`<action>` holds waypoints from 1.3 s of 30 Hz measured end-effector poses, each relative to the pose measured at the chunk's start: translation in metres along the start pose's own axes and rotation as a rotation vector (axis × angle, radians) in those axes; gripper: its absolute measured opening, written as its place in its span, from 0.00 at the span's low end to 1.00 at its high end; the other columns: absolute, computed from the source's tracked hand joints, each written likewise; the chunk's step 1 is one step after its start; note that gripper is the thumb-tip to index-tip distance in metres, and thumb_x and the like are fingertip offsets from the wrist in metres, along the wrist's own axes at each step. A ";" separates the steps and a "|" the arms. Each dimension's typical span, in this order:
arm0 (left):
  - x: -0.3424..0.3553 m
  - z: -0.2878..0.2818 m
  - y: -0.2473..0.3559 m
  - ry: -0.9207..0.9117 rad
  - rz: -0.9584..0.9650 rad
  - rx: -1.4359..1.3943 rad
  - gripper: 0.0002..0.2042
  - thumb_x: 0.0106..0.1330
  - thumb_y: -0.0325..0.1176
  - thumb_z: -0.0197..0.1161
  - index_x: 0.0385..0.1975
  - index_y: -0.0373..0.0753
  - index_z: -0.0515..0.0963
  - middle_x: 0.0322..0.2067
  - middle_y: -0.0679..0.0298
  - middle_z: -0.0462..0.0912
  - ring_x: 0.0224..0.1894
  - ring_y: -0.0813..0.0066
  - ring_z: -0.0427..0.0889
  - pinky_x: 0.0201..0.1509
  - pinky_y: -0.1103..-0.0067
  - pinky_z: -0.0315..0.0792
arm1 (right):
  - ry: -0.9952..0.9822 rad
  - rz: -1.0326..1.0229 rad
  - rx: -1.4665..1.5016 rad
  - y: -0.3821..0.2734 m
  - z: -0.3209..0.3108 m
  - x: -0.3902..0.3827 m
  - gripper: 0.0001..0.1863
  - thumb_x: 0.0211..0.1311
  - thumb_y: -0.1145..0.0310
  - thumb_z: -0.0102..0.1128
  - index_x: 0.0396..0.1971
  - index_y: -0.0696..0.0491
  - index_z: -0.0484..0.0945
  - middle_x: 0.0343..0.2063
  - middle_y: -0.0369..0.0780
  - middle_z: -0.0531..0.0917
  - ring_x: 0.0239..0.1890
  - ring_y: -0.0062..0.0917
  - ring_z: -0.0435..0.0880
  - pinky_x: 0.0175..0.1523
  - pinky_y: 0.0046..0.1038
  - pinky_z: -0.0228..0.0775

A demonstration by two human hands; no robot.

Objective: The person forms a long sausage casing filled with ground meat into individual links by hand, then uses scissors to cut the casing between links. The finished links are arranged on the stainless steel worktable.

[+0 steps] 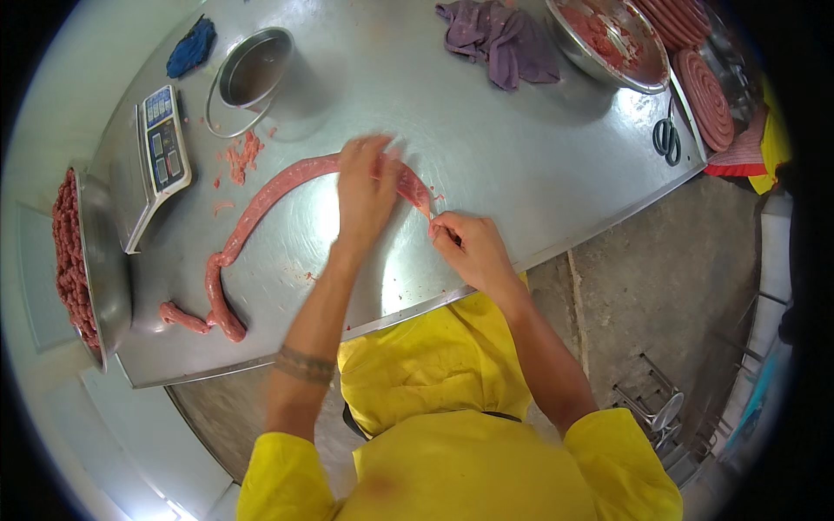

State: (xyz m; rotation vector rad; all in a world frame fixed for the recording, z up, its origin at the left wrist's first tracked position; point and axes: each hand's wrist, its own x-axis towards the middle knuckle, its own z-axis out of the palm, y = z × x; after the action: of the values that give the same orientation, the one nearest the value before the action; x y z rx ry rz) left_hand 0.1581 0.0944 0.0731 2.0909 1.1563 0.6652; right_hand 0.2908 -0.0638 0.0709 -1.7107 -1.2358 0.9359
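Note:
A long raw sausage (pixel 280 187) curves across the metal table, with a twist near its left part and a short thin tail at the far left. My left hand (pixel 369 178) lies over the sausage near its right end, fingers curled around it and somewhat blurred. Closed in a pinch, my right hand (pixel 469 243) grips the narrow, drawn-out casing end (pixel 426 210) just past the filling. Small meat scraps (pixel 243 158) lie on the table beyond the sausage's left half.
A digital scale (pixel 165 148), a metal bucket (pixel 254 71) and a blue cloth (pixel 191 47) stand at the left. Ground meat fills a large bowl (pixel 109 269). Toward the right are a purple cloth (pixel 508 48), a meat bowl (pixel 647 80), scissors (pixel 667 139) and coiled sausages (pixel 704 100).

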 end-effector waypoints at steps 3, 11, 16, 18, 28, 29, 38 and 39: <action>-0.039 -0.011 0.020 -0.120 -0.858 -0.550 0.26 0.82 0.51 0.51 0.55 0.29 0.79 0.42 0.52 0.86 0.43 0.67 0.86 0.44 0.72 0.79 | -0.022 -0.046 0.052 -0.008 0.002 -0.006 0.07 0.66 0.73 0.61 0.39 0.58 0.84 0.21 0.44 0.80 0.20 0.28 0.74 0.31 0.31 0.69; -0.068 0.003 -0.012 -0.453 -0.937 -1.583 0.20 0.86 0.47 0.46 0.48 0.35 0.78 0.37 0.61 0.84 0.38 0.72 0.85 0.41 0.74 0.81 | -0.041 0.072 -0.306 -0.027 -0.020 0.033 0.17 0.69 0.58 0.67 0.41 0.59 0.84 0.31 0.49 0.87 0.29 0.36 0.87 0.36 0.36 0.75; -0.076 0.014 -0.003 -0.346 -0.690 -1.137 0.17 0.85 0.41 0.48 0.45 0.34 0.78 0.33 0.62 0.84 0.32 0.74 0.82 0.35 0.77 0.79 | -0.195 0.054 -0.462 -0.044 0.032 0.090 0.21 0.70 0.63 0.64 0.55 0.60 0.71 0.40 0.53 0.86 0.44 0.46 0.89 0.48 0.42 0.81; -0.080 0.019 0.007 -0.241 -0.585 -0.848 0.16 0.85 0.38 0.48 0.43 0.32 0.78 0.31 0.62 0.83 0.28 0.75 0.81 0.32 0.78 0.78 | -0.183 -0.002 -0.542 -0.047 0.054 0.108 0.18 0.70 0.69 0.60 0.55 0.60 0.69 0.46 0.54 0.83 0.46 0.47 0.89 0.50 0.44 0.82; -0.186 -0.029 0.028 -0.209 -0.652 -0.679 0.16 0.86 0.39 0.48 0.41 0.34 0.77 0.35 0.63 0.84 0.31 0.79 0.81 0.33 0.80 0.76 | -0.559 -0.084 -0.487 -0.040 0.001 0.162 0.28 0.69 0.65 0.63 0.66 0.54 0.70 0.58 0.56 0.78 0.56 0.51 0.82 0.62 0.48 0.74; -0.190 -0.042 0.029 -0.214 -0.774 -0.649 0.16 0.85 0.42 0.49 0.41 0.36 0.78 0.38 0.61 0.85 0.33 0.78 0.83 0.34 0.80 0.77 | -0.405 -0.091 -0.489 -0.034 -0.017 0.174 0.29 0.69 0.63 0.64 0.68 0.52 0.69 0.60 0.56 0.76 0.57 0.52 0.80 0.63 0.49 0.73; -0.043 -0.032 0.139 0.142 -0.092 -0.745 0.15 0.85 0.36 0.48 0.42 0.32 0.77 0.36 0.63 0.83 0.30 0.83 0.73 0.33 0.83 0.68 | 0.324 -0.195 -0.742 0.081 -0.151 0.210 0.28 0.65 0.65 0.66 0.65 0.53 0.74 0.71 0.56 0.68 0.64 0.53 0.75 0.66 0.56 0.68; -0.009 -0.013 0.168 0.252 -0.009 -0.708 0.14 0.85 0.34 0.47 0.42 0.31 0.78 0.36 0.63 0.82 0.30 0.84 0.72 0.34 0.83 0.67 | 0.319 -0.299 -0.628 0.086 -0.154 0.195 0.25 0.65 0.65 0.67 0.62 0.54 0.77 0.67 0.55 0.75 0.63 0.49 0.77 0.67 0.54 0.69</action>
State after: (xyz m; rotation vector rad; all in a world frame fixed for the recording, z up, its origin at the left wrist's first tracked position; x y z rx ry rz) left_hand 0.2352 0.0237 0.2054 1.4271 0.8757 1.1605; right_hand 0.5083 0.0784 0.0329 -1.9631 -1.6037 0.0777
